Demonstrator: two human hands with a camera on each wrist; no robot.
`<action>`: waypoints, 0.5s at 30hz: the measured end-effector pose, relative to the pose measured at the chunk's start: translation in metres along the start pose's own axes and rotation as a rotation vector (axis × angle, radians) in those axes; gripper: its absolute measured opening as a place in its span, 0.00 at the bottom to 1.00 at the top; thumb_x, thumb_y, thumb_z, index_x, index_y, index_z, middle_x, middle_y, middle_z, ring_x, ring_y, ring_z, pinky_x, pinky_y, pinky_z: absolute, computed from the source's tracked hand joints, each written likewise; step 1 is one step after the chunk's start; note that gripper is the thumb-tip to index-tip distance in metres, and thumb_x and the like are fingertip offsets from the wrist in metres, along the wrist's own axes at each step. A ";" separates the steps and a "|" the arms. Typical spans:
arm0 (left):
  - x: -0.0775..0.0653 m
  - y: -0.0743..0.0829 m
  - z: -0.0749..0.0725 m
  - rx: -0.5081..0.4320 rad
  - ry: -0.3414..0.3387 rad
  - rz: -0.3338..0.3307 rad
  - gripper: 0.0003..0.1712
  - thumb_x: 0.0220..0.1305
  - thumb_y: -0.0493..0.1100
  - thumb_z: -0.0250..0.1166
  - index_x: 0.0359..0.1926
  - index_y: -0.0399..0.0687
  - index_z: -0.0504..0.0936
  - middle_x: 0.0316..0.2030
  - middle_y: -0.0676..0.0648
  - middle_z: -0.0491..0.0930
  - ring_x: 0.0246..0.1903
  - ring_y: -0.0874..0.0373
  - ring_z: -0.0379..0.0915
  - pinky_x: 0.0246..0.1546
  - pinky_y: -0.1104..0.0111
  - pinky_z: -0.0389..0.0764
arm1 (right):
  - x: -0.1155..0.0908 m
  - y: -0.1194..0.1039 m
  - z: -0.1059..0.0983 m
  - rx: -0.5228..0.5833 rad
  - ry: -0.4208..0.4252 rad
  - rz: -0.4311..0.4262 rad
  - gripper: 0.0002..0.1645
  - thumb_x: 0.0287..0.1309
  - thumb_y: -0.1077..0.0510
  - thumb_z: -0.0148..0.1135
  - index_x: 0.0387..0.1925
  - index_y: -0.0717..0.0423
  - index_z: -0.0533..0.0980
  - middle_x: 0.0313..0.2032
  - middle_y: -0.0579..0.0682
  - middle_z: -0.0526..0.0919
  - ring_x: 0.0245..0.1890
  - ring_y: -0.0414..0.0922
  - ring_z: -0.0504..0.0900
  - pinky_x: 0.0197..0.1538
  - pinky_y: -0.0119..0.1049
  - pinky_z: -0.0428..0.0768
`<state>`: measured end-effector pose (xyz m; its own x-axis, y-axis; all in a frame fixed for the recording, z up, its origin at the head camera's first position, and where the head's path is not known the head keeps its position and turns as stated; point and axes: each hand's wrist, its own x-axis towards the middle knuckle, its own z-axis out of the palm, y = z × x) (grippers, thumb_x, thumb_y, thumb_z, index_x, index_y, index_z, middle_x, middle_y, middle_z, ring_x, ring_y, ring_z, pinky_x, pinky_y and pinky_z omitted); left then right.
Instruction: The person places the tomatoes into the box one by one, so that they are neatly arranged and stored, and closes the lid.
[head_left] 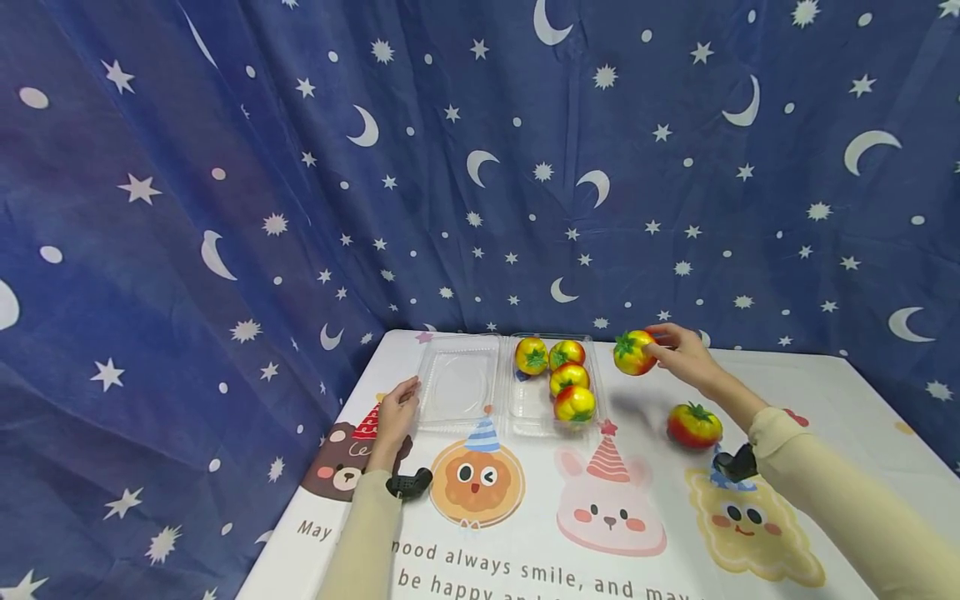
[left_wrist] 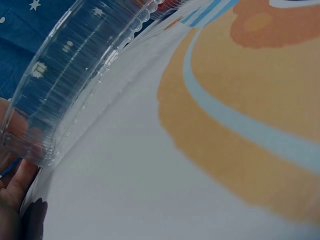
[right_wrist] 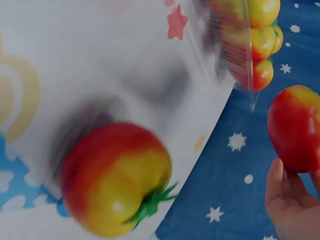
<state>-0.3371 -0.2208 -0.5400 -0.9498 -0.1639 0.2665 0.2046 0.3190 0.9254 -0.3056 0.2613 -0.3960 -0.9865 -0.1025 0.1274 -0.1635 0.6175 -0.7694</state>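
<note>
My right hand [head_left: 684, 358] holds a red-and-yellow tomato [head_left: 633, 352] with a green leafy top, raised above the table right of a clear plastic clamshell box [head_left: 525, 410]. In the right wrist view, the fingers [right_wrist: 275, 192] grip this tomato [right_wrist: 296, 130] from below. Several similar tomatoes [head_left: 575, 405] lie in the box's right half. Its left half [head_left: 457, 383] lies opened flat. My left hand [head_left: 397, 412] is at that half's left edge, fingers fairly straight; in the left wrist view, fingers [left_wrist: 20, 182] show beside and through the clear wall [left_wrist: 65, 75].
Another tomato [head_left: 694, 426] stands on the table below my right forearm. A white tablecloth [head_left: 540, 500] with cartoon prints and lettering covers the table. Behind it hangs a blue curtain [head_left: 450, 208] with moons and stars.
</note>
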 end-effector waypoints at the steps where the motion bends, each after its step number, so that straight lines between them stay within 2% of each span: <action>1: 0.000 0.001 0.000 -0.002 0.000 0.000 0.23 0.66 0.30 0.55 0.62 0.32 0.75 0.57 0.34 0.78 0.54 0.41 0.74 0.57 0.53 0.72 | 0.002 -0.002 0.002 0.006 -0.002 -0.004 0.32 0.70 0.54 0.55 0.66 0.70 0.64 0.57 0.72 0.73 0.53 0.62 0.76 0.48 0.37 0.81; 3: -0.001 0.001 0.001 0.000 -0.003 0.001 0.23 0.67 0.31 0.54 0.62 0.32 0.75 0.57 0.34 0.77 0.55 0.41 0.73 0.57 0.52 0.72 | 0.004 -0.006 0.007 0.015 0.000 -0.009 0.31 0.69 0.54 0.55 0.66 0.70 0.65 0.56 0.72 0.74 0.53 0.61 0.76 0.48 0.36 0.81; 10: -0.001 0.001 0.000 -0.015 -0.005 -0.015 0.23 0.67 0.31 0.54 0.63 0.33 0.75 0.58 0.35 0.77 0.56 0.42 0.73 0.59 0.52 0.71 | 0.015 -0.019 0.026 0.071 -0.012 0.004 0.30 0.69 0.56 0.56 0.66 0.68 0.65 0.57 0.71 0.73 0.55 0.62 0.75 0.55 0.50 0.79; 15: -0.001 0.001 -0.001 -0.013 -0.004 -0.015 0.23 0.67 0.31 0.55 0.63 0.33 0.75 0.58 0.35 0.77 0.56 0.42 0.73 0.59 0.52 0.71 | 0.023 -0.028 0.040 0.107 -0.035 0.001 0.30 0.68 0.57 0.57 0.66 0.67 0.66 0.58 0.70 0.73 0.56 0.62 0.75 0.55 0.48 0.79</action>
<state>-0.3356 -0.2210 -0.5389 -0.9537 -0.1646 0.2517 0.1936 0.3045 0.9326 -0.3241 0.2102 -0.3966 -0.9858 -0.1304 0.1058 -0.1596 0.5307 -0.8324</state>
